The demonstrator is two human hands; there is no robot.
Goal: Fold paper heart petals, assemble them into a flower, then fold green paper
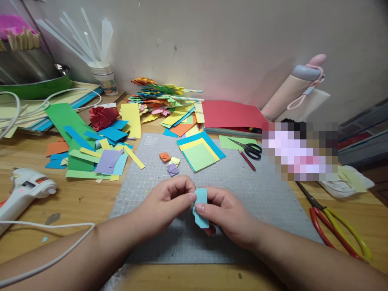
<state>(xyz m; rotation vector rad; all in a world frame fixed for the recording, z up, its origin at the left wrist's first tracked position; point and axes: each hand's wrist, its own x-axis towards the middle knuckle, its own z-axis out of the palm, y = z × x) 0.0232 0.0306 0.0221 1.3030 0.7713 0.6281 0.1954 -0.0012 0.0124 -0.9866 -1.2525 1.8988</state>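
Over the grey cutting mat (157, 246) I hold a small folded piece of light blue paper (201, 218) with both hands. My right hand (232, 212) grips it, the thumb pressed on its face and the other fingers behind. At the paper's left edge, my left hand (172, 198) is closed, thumb and forefinger pinching it. Just beyond my hands lie small folded paper pieces: one orange (165, 156), one pale yellow (175, 161) and one purple (173, 169). A stack of square paper sheets (200, 155), light green on top, lies behind them.
Black-handled scissors (253, 150) and a red pencil (247, 160) lie at the mat's back right. Larger scissors (336, 230) with red and yellow handles are at right. A white glue gun (27, 188), its cable crossing my left forearm, and coloured paper scraps (81, 157) occupy the left.
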